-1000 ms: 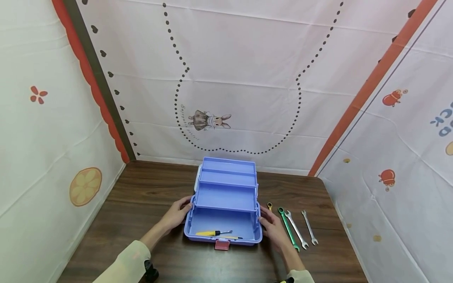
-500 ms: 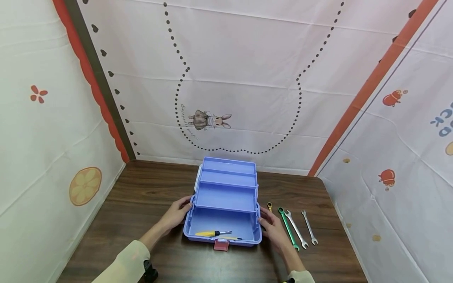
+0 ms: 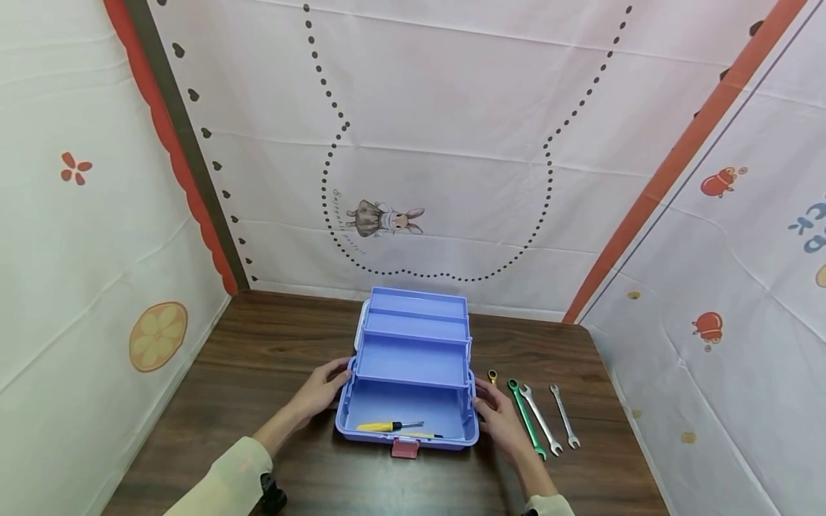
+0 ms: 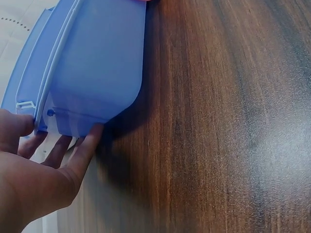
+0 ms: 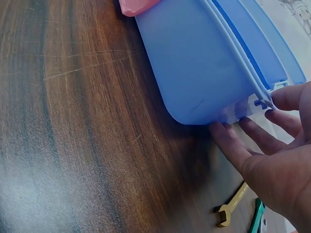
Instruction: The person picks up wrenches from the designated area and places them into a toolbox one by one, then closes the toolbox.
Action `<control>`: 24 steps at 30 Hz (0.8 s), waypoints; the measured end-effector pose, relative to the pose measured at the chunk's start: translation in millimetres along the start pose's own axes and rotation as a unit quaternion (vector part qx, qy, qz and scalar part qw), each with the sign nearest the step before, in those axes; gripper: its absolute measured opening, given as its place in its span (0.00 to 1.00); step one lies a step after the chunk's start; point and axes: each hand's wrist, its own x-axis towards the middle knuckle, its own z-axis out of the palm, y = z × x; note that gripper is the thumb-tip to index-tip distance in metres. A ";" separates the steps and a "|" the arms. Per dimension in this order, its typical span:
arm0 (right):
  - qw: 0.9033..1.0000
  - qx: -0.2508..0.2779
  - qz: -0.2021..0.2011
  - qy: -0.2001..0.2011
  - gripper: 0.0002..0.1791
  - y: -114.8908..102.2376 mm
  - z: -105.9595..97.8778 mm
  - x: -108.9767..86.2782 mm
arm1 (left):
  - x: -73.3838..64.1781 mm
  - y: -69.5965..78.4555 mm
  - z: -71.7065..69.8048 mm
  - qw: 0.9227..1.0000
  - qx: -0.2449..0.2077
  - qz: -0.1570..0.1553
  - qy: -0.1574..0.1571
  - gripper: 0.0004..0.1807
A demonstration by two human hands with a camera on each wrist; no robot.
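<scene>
A blue plastic toolbox (image 3: 406, 401) stands unfolded on the wooden table, its stepped trays raised at the back and a red latch (image 3: 404, 449) hanging in front. In its bottom lie a yellow-handled screwdriver (image 3: 381, 426) and a second slim yellow tool, mostly behind the front rim. My left hand (image 3: 319, 390) holds the left side, thumb at the rim and fingertips against the outer wall, as the left wrist view confirms. On the opposite side my right hand (image 3: 500, 419) grips likewise; in the right wrist view its thumb meets the rim and its fingers touch the wall.
Right of the toolbox lie several wrenches: a gold one (image 5: 231, 206) partly hidden by my right hand in the head view, a green one (image 3: 525, 419), and two silver ones, one (image 3: 540, 421) beside the green. Printed cloth walls (image 3: 439, 179) enclose the table's back and sides.
The head view has shifted very slightly. Both hands, the toolbox and the tools keep their places.
</scene>
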 end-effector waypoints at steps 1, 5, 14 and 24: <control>1.000 -0.004 -0.001 0.001 0.26 -0.1 0.8 -0.4 | 0.2 -0.1 -0.2 1.000 0.000 0.001 0.003 0.25; 1.000 -0.013 -0.001 0.001 0.26 -0.4 1.8 -0.5 | 1.8 -0.8 -0.7 1.000 0.002 0.008 0.011 0.24; 0.998 -0.058 -0.031 0.009 0.22 -4.0 -17.7 2.0 | 1.6 -0.8 -0.6 1.000 -0.016 0.013 -0.002 0.23; 0.971 -0.210 -0.112 0.032 0.20 -7.8 -55.3 10.0 | 14.1 -3.2 -12.3 0.998 -0.052 0.006 -0.024 0.24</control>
